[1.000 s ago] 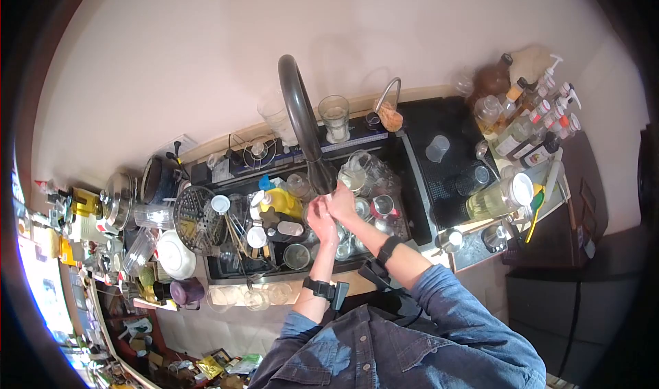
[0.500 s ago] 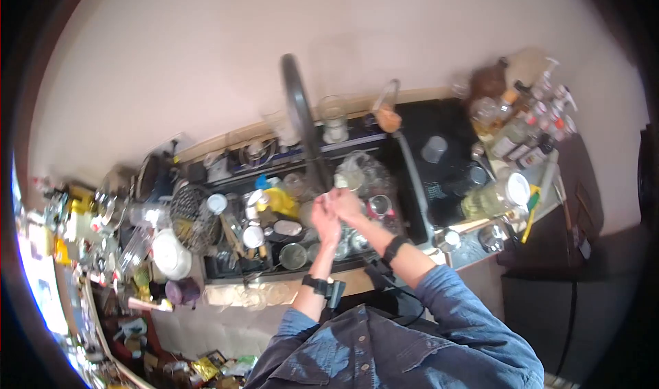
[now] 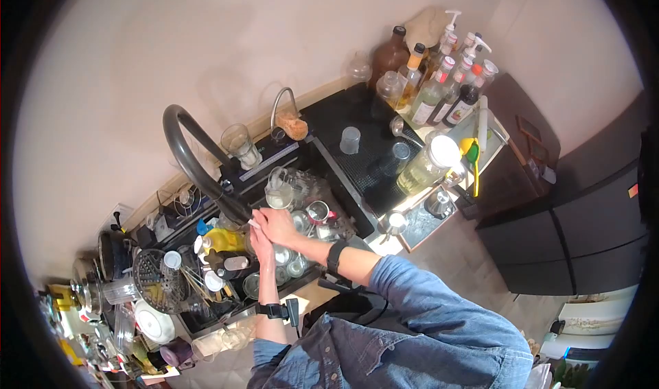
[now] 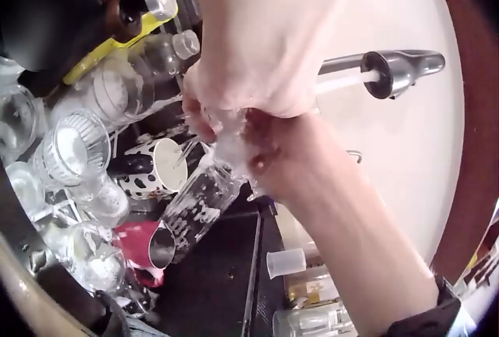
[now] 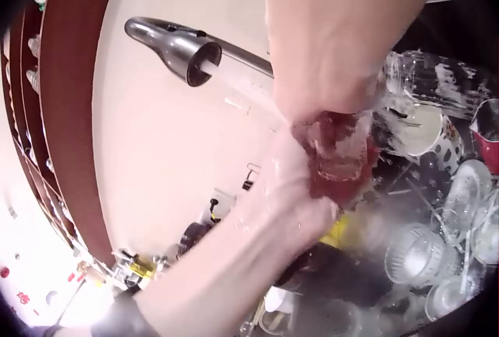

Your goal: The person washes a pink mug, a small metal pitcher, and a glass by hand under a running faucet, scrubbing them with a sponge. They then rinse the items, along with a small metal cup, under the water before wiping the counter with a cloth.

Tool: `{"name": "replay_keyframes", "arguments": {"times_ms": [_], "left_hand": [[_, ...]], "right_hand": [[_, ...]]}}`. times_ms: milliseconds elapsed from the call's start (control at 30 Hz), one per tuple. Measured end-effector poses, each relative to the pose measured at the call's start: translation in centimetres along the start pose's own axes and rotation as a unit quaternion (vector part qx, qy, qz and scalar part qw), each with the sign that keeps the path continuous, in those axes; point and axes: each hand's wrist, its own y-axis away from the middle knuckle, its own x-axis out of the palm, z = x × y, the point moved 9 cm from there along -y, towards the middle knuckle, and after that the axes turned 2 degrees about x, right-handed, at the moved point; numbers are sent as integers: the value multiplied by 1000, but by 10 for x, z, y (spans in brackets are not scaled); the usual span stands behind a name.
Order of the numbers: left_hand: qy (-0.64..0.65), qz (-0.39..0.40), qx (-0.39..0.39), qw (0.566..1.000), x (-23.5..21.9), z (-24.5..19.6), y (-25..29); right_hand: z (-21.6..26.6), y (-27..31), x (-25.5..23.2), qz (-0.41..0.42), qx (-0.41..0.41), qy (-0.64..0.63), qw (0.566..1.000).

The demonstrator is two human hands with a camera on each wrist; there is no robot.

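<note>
Both hands meet under the dark faucet (image 3: 206, 183), in a running water stream (image 5: 242, 94) from its nozzle (image 5: 178, 56). The right hand (image 3: 278, 226) lies over the left hand (image 3: 261, 243), and their wet skin touches. In the left wrist view clear splashing water (image 4: 230, 143) runs between them; the right wrist view shows a clear, rounded shape there, and I cannot tell whether it is only water. Most fingers are hidden. Below the hands in the sink are a soapy tall glass (image 4: 201, 206), a black-spotted mug (image 4: 170, 167) and a red cup (image 4: 139, 245).
Several glasses crowd the sink (image 3: 347, 204), with a yellow bottle (image 3: 225, 241) left of the hands. On the right a black drainboard (image 3: 364, 166) bears a plastic cup (image 3: 350, 140). A lidded jar (image 3: 425, 166) and several syrup bottles (image 3: 425, 108) stand beyond.
The head view has swung to the right, shifting the sink leftward and bringing the dark fridge into fuller view. Both hands stay together beneath the faucet, the right now more over the left.
</note>
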Motion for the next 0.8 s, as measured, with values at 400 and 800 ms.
{"name": "replay_keyframes", "arguments": {"times_ms": [400,800], "left_hand": [[295,191,-159,922,33,-6,25],[159,38,55,985,7,-24,31]], "right_hand": [[13,7,4,161,-106,-37,981],[-46,35,55,248,304,-438,809]]}}
